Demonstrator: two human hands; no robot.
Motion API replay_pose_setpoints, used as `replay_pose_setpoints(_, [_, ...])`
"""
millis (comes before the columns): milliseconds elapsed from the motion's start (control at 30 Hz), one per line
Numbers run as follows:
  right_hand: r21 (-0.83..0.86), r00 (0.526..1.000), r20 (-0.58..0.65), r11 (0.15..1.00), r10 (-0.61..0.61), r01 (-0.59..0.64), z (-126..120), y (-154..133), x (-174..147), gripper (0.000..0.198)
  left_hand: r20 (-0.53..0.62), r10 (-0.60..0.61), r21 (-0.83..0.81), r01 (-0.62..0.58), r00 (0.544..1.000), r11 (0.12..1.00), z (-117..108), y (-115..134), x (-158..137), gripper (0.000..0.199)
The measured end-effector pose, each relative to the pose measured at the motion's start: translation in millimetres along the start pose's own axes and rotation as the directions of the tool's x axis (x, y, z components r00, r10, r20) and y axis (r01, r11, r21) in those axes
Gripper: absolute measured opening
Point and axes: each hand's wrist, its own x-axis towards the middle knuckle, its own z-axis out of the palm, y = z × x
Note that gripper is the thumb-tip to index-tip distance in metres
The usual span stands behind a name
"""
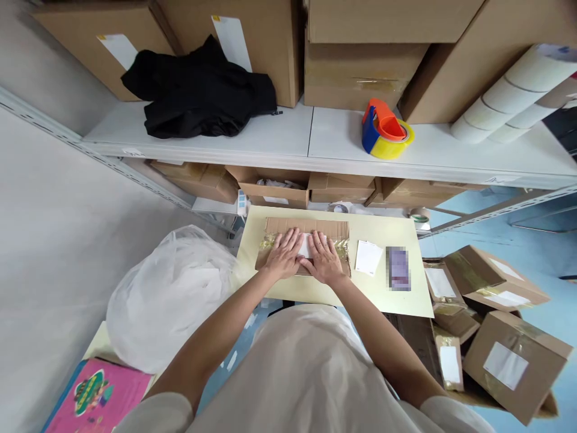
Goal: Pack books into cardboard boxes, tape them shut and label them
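A flat cardboard parcel (306, 225) with clear tape across it lies on the pale yellow table (324, 294). A white label (306, 245) sits on its middle, partly covered by my fingers. My left hand (283, 255) rests flat on the left part of the parcel, its fingertips at the label's left side. My right hand (322, 257) lies flat on the right part, its fingers over the label's right edge. Both hands have their fingers stretched out and grip nothing. To the right of the parcel are white label sheets (368, 257) and a blurred-out purple rectangular item (398, 269).
Ahead stands a shelf (270, 141) with cartons, black cloth (202, 90), a tape dispenser (385, 129) and white label rolls (509, 96). Labelled boxes (516, 355) are piled at right. A filled translucent bag (171, 300) and a pink package (103, 397) are at left.
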Motion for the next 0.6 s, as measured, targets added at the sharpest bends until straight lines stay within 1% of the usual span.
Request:
replay_pose_setpoints(67, [-0.022, 0.999, -0.008, 0.999, 0.038, -0.038, 0.4, 7.9, -5.6, 0.073, 0.006, -0.05, -0.037, 0.05, 0.999, 0.998, 1.3, -2.0, 0.7, 0.062])
replay_pose_setpoints(133, [-0.037, 0.997, -0.024, 0.997, 0.07, -0.071, -0.1, 13.6, -11.8, 0.073, 0.005, -0.132, -0.059, 0.132, 0.991, 0.99, 1.9, -0.6, 1.9, 0.064])
replay_pose_setpoints(267, [-0.052, 0.992, -0.044, 0.991, 0.117, -0.119, 0.8, 13.9, -19.8, 0.071, -0.016, -0.316, -0.078, 0.314, 0.949, 0.946, 3.8, 5.8, 7.3, 0.063])
replay_pose_setpoints(333, [-0.063, 0.987, -0.043, 0.986, 0.152, -0.154, 1.1, 11.5, -23.1, 0.07, -0.021, -0.375, -0.073, 0.372, 0.927, 0.925, 3.7, 6.7, 9.3, 0.065])
replay_pose_setpoints(400, [-0.076, 0.98, -0.041, 0.977, 0.196, -0.198, 0.8, 9.8, -28.0, 0.07, -0.031, -0.398, -0.056, 0.396, 0.917, 0.917, 2.1, 5.0, 9.0, 0.067])
replay_pose_setpoints(500, [-0.082, 0.964, -0.045, 0.96, 0.263, -0.266, 0.8, 9.1, -38.3, 0.07, -0.068, -0.378, -0.024, 0.377, 0.923, 0.926, -1.9, -1.4, 3.1, 0.067])
replay_pose_setpoints(600, [-0.02, 0.946, -0.072, 0.947, 0.317, -0.319, 3.9, 11.8, -51.1, 0.069, -0.116, -0.378, -0.013, 0.379, 0.919, 0.925, -4.7, -13.1, -8.2, 0.069])
